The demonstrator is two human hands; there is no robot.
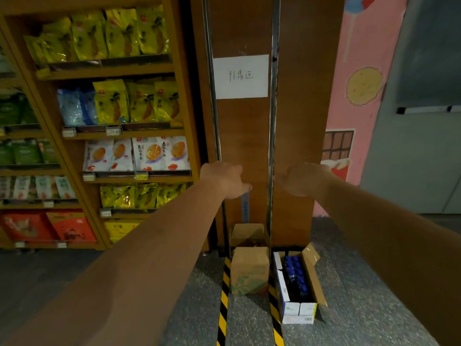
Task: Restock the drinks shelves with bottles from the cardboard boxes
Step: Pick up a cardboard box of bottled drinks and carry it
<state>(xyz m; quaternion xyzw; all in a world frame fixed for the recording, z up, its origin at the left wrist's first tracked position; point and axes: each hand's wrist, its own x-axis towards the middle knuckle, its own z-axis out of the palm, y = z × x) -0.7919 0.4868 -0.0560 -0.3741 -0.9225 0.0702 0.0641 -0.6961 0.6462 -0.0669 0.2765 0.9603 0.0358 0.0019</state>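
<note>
Both my arms reach forward at chest height in front of a wooden pillar. My left hand hangs with loosely bent fingers and holds nothing. My right hand is blurred, also loosely bent and empty. On the floor below stands an open cardboard box filled with several blue-capped bottles. To its left sits a brown box with its top flaps down, and behind that another brown box stands open. Both hands are well above the boxes. No drinks shelf is in view.
A wooden snack shelf unit with yellow, white and red bags fills the left. A paper sign hangs on the pillar between two vertical metal strips. Yellow-black tape marks the grey floor. A pink painted wall stands at right.
</note>
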